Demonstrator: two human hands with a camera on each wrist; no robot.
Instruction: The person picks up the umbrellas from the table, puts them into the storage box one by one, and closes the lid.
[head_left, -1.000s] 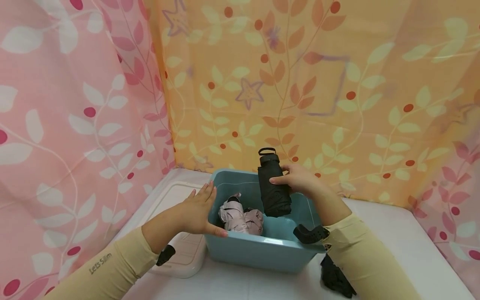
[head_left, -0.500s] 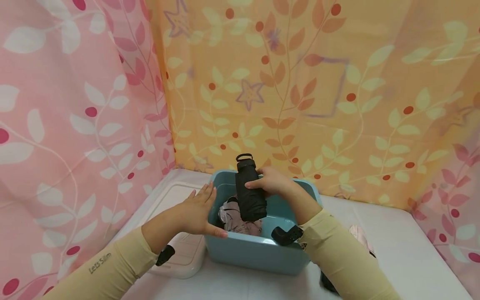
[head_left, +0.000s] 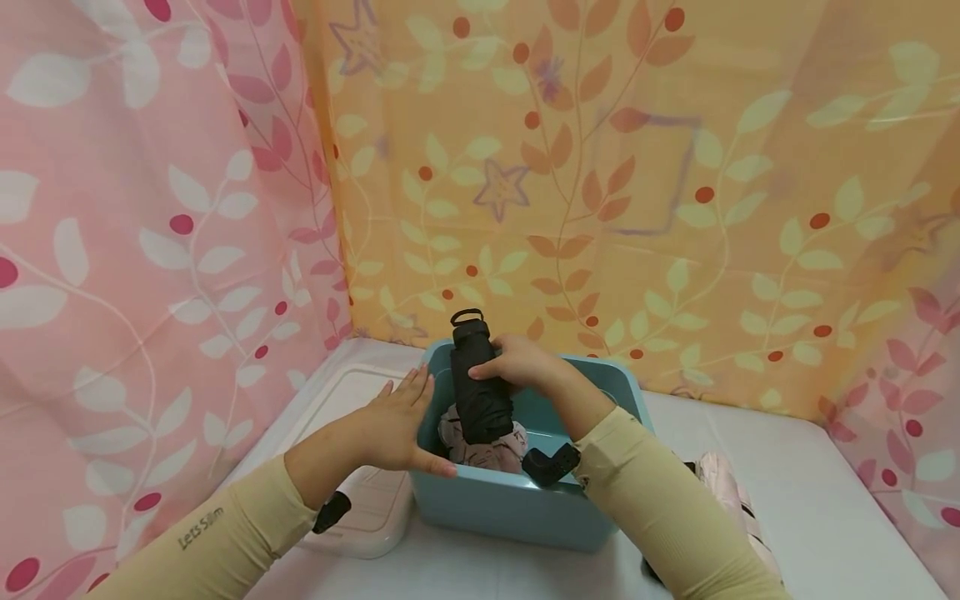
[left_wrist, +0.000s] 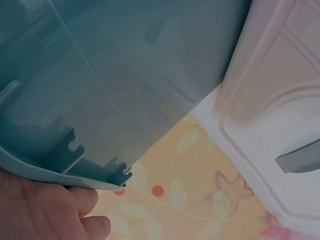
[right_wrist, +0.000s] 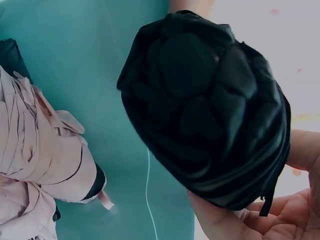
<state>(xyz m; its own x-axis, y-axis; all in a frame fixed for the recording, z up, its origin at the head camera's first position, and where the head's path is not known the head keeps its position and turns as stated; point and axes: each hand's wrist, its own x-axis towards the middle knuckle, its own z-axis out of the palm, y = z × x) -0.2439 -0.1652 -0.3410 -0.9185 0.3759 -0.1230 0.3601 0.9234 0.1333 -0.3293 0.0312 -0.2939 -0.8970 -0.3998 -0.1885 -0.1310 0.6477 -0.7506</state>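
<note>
My right hand [head_left: 525, 364] grips a folded black umbrella [head_left: 480, 396], thumb across its front. The umbrella tilts over the left part of a blue plastic bin [head_left: 517, 510], its loop strap at the top. Pale pink folded umbrellas [right_wrist: 40, 145] lie inside the bin, partly covered by the black one in the head view. In the right wrist view the black umbrella's gathered end faces the camera, apart from the pink ones. My left hand [head_left: 384, 432] rests on the bin's left rim, fingers straight and thumb spread over the front edge.
A white lid [head_left: 363, 510] lies on the white table left of the bin. Right of the bin, partly behind my right forearm, are another pale pink folded umbrella [head_left: 727, 487] and a black item [head_left: 651, 572]. Patterned curtains [head_left: 600, 167] stand behind and at both sides.
My right hand has carried the black umbrella leftward and slightly down, from the bin's middle to above the pink umbrellas. The left hand has stayed on the rim.
</note>
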